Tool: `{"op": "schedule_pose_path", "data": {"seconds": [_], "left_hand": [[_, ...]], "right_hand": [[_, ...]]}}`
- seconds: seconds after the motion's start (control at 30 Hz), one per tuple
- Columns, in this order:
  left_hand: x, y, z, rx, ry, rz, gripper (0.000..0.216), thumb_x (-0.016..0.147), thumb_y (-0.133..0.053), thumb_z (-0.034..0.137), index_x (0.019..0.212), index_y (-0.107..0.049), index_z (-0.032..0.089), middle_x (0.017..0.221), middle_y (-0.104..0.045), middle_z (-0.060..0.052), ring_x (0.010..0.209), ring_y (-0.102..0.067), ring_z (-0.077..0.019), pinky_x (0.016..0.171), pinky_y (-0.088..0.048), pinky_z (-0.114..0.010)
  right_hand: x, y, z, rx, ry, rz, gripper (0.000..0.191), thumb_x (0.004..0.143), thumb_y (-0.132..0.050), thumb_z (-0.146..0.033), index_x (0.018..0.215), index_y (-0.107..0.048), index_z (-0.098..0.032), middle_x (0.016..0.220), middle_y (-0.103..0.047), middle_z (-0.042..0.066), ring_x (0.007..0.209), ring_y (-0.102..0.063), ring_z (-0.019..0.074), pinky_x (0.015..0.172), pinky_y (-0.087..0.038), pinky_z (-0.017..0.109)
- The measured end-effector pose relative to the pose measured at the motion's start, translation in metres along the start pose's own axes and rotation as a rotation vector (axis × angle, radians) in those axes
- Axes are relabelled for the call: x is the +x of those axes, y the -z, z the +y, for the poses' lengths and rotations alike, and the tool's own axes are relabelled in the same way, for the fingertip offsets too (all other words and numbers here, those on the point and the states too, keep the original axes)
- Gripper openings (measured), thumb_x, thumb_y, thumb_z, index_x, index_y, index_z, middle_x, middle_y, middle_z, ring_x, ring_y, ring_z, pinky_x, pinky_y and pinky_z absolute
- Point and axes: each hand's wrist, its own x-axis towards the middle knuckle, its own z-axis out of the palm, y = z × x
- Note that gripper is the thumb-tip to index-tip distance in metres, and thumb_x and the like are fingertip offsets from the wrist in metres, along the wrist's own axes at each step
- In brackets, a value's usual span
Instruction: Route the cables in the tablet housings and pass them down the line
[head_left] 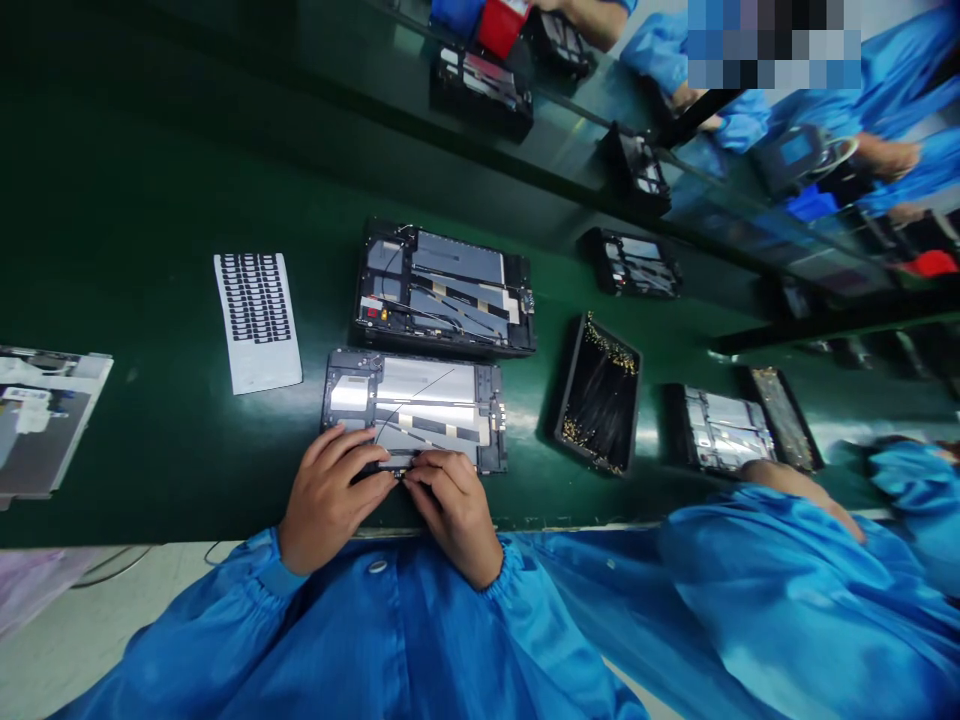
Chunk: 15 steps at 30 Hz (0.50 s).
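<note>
Head view: a green table (150, 220); on it, near the front edge, an opened tablet (439, 400) lies left of a black tray (568, 385) of wires (604, 395). Left hand (328, 497) and right hand (459, 510) meet at the tablet's near side, fingertips pinched narrow; what they hold, I cannot tell.

green table (150, 200) | wire tray (571, 385) on it | left of wire tray: open device (420, 405) | back-left: thicker device (450, 290) | farther left: label sheet (259, 310), then flat panel (45, 440) | right: another device (727, 425)
</note>
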Motion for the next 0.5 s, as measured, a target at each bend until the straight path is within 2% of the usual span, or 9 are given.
{"op": "schedule_pose_path", "data": {"seconds": [0.23,0.37,0.43,0.5], "left_hand": [[-0.011,0.004,-0.007,0.099,-0.189,-0.004,0.025,0.097,-0.052,0.009,0.106,-0.073,0.021,0.111,-0.075,-0.005,0.121,-0.063,-0.0237,0.111,-0.045,-0.046],[-0.014,0.01,-0.007,0.032,-0.117,-0.019,0.019,0.096,-0.059,0.015,0.108,-0.072,0.022,0.115,-0.074,-0.004,0.124,-0.061,-0.0242,0.112,-0.045,-0.046],[-0.012,0.022,-0.013,-0.01,-0.059,-0.017,0.017,0.096,-0.06,0.019,0.11,-0.071,0.023,0.118,-0.073,-0.004,0.125,-0.06,-0.0232,0.113,-0.044,-0.045],[-0.005,0.039,-0.028,0.004,0.032,0.012,0.02,0.098,-0.057,0.02,0.114,-0.069,0.024,0.121,-0.072,-0.004,0.124,-0.061,-0.0215,0.112,-0.045,-0.043]], "right_hand": [[-0.016,-0.003,0.012,-0.131,0.209,-0.014,0.045,0.095,-0.06,-0.011,0.139,-0.055,-0.019,0.122,-0.068,0.014,0.117,-0.063,0.0242,0.099,-0.057,0.045],[-0.016,-0.001,0.009,-0.251,0.313,0.018,0.043,0.093,-0.063,-0.012,0.135,-0.059,-0.016,0.118,-0.071,0.014,0.112,-0.066,0.0254,0.096,-0.059,0.044],[-0.008,0.005,0.001,-0.289,0.328,-0.002,0.036,0.092,-0.065,-0.014,0.129,-0.063,-0.014,0.114,-0.072,0.014,0.105,-0.067,0.0256,0.09,-0.059,0.043],[0.008,0.012,-0.01,-0.29,0.331,-0.053,0.03,0.093,-0.067,-0.018,0.122,-0.065,-0.014,0.109,-0.073,0.013,0.099,-0.067,0.0261,0.083,-0.059,0.043]]}}
